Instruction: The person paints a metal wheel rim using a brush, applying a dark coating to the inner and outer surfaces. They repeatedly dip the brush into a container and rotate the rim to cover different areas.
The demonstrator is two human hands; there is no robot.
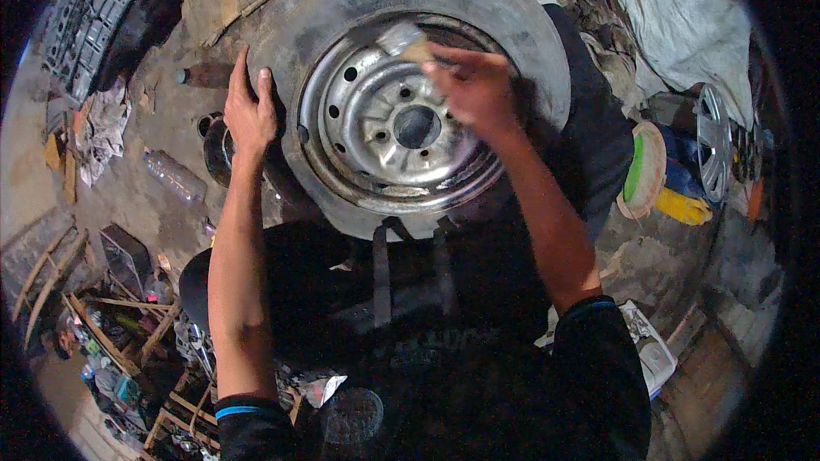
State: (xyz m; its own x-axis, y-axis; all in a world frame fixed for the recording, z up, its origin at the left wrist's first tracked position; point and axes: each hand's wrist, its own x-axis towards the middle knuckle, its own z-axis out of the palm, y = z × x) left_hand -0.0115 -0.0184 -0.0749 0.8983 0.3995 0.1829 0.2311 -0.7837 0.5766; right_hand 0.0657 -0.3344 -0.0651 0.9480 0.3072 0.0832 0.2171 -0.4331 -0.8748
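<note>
A car tyre (534, 26) lies in front of me, around a silver steel wheel rim (342, 132) with a central hole and several bolt holes. My right hand (474, 90) is over the rim's upper right part, fingers closed on what looks like a paintbrush (406, 38). The brush's pale end is by the inner edge of the rim; motion blurs both it and the hand. My left hand (250, 115) is at the tyre's left side, fingers stretched upward and thumb apart, holding nothing. Whether its palm presses on the tyre I cannot tell.
Left of the tyre are a clear plastic bottle (173, 175), a brown bottle (205, 76) and a dark round part (219, 149). Broken wooden slats (102, 337) lie lower left. To the right are a green-and-beige round object (642, 171), yellow item (683, 206) and spoked wheel cover (712, 143).
</note>
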